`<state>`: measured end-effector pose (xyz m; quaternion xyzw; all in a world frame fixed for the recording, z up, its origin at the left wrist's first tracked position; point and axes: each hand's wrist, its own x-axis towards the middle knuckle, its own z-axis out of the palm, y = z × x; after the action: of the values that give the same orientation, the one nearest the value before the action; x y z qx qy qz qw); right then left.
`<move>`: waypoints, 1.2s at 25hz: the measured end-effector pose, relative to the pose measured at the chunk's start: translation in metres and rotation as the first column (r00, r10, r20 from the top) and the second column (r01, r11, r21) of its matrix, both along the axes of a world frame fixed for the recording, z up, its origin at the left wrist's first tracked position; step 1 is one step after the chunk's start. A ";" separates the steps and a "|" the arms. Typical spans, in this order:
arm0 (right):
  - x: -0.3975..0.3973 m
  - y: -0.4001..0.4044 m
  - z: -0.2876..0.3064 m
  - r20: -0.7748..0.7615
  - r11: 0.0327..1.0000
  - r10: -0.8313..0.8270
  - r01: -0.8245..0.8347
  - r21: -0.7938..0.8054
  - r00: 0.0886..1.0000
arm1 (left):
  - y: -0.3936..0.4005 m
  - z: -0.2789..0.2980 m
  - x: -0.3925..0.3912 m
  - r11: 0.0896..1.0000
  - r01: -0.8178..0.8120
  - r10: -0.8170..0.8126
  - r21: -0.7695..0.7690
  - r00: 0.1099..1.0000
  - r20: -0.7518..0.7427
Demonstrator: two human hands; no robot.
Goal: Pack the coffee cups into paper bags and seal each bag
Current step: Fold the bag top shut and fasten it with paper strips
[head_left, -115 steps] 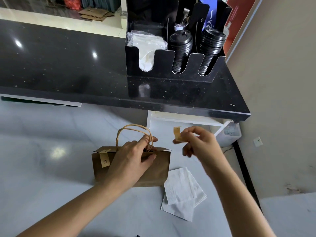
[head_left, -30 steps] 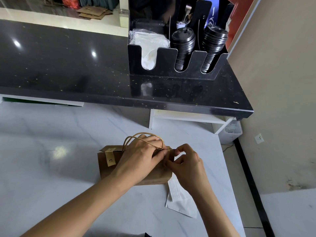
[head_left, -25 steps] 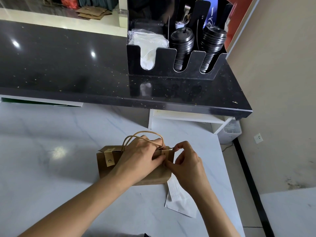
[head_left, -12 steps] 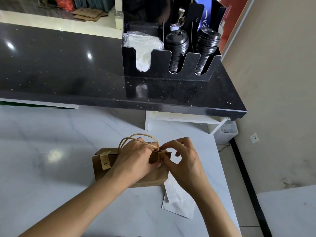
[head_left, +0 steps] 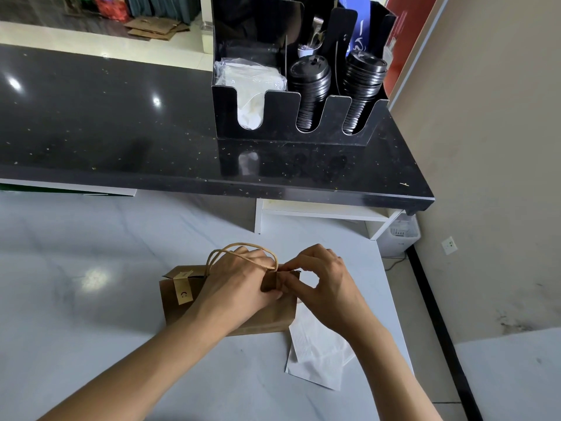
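1. Nearest the viewer, two bare forearms reach forward from the bottom edge over a pale, glossy marble-look worktop [head_left: 76, 299].
2. The left hand [head_left: 239, 287] lies over the top of a small brown kraft paper bag [head_left: 273, 317], its fingers curled round the folded top edge and pinching it closed just below the twisted paper handles [head_left: 239, 249].
3. The right hand [head_left: 324, 284] meets it at the bag's right top corner. Thumb and forefinger are bent into a ring and pinch that corner; a seal sticker probably sits under them, but the fingers hide it.
4. The bag stands upright on the worktop, near its right edge. A tan paper sticker [head_left: 182, 290] with a printed mark is already folded over the left end of the top.
5. Handling, as a judgement: the paper is light, thin and creases easily, so it wants a gentle pinch along the folded rim rather than a squeeze on the sides. Any cups are hidden inside; they would crush or tip if the bag were pressed or tilted. Lift it by the handles.
6. A white, slightly crumpled sheet of paper [head_left: 315, 357] lies flat just right of the bag, partly tucked under it.
7. Farther off, a raised black speckled stone counter [head_left: 121, 132] crosses the view.
8. On it stands a black plastic organiser [head_left: 279, 117] holding white napkins [head_left: 249, 83] and two stacks of black cup lids [head_left: 309, 86].
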<state>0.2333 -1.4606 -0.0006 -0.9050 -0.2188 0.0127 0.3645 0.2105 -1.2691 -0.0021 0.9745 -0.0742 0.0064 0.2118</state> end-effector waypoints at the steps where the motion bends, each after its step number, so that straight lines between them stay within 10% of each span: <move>1: 0.000 0.001 0.000 0.038 1.000 0.003 -0.002 -0.014 0.999 | 0.000 0.000 -0.001 1.000 0.000 0.000 0.002 1.000 0.002; 6: 0.000 0.006 -0.003 0.213 0.998 0.028 -0.015 -0.064 0.977 | 0.000 0.001 -0.001 1.000 0.005 -0.005 0.001 1.000 0.018; 20: 0.007 -0.004 -0.022 -0.004 0.999 0.032 -0.032 0.014 0.999 | 0.001 0.012 -0.008 0.998 -0.005 0.006 -0.064 1.000 0.009; 30: 0.000 -0.005 -0.032 -0.083 0.993 -0.005 0.015 0.119 0.997 | 0.036 0.021 -0.075 0.986 0.030 0.024 -0.163 0.946 0.322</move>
<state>0.2333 -1.4659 -0.0330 -0.8814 -0.1992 0.0350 0.4270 0.1358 -1.2331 0.0192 0.9392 -0.1087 0.1715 0.2769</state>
